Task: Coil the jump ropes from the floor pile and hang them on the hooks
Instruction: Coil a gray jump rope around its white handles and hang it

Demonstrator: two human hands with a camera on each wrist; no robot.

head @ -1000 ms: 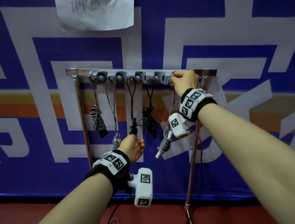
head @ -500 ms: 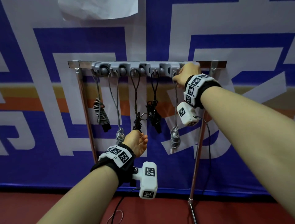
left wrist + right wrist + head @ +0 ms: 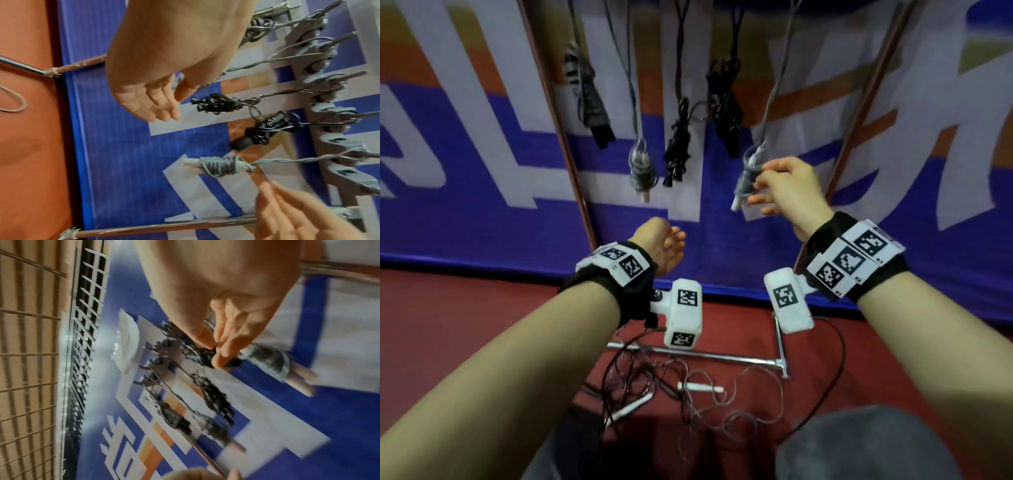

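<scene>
**Empty grips, loose ropes on the floor below**

Both grips hold nothing: right hand (image 3: 787,186), fingers loosely spread, sits just beside the hung grey coil (image 3: 748,174); left hand (image 3: 662,248) hangs relaxed. Straight beneath them lies the tangled floor pile (image 3: 674,383), nearer the left hand, its white handles lying roughly crosswise.

The rack's poles (image 3: 726,358) are shiny polished metal, the banner (image 3: 482,212) behind looks like smooth printed vinyl, the floor (image 3: 448,308) is matt red, and the rope handles (image 3: 191,162) look smooth white plastic.
</scene>
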